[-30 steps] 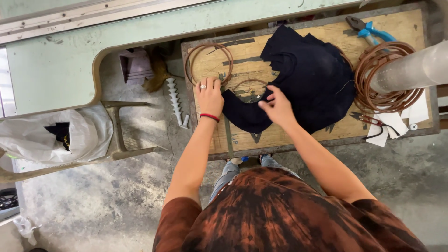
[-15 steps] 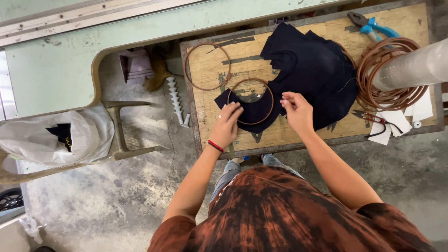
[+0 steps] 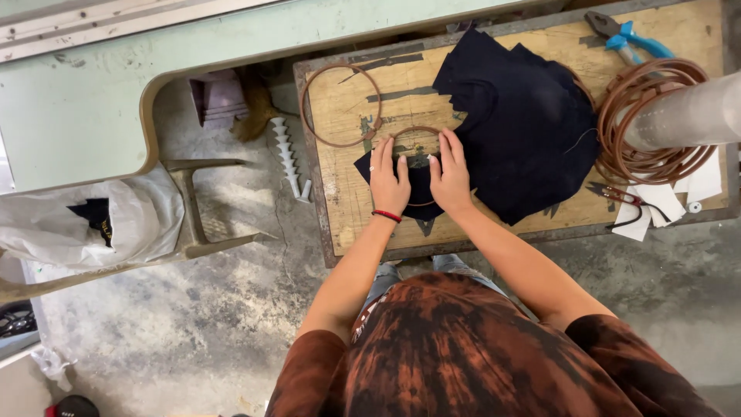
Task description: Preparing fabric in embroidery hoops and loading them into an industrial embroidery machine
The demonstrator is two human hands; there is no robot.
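Left hand [image 3: 388, 179] and right hand [image 3: 450, 171] lie flat, palms down and fingers extended, side by side on a small brown ring [image 3: 414, 133] laid over dark navy fabric [image 3: 517, 123]. Neither hand grips anything. The ring is thin and round, its far arc visible just beyond the fingertips, its near arc mostly covered. The fabric is crumpled with ragged edges, spreading right of the right hand. Beyond the left hand lies a larger brown ring [image 3: 340, 106] on the worn wooden tabletop [image 3: 347, 193]. Far right: coiled brown tubing [image 3: 648, 116].

White plastic bag [image 3: 77, 224] lies far left, perhaps packaging.
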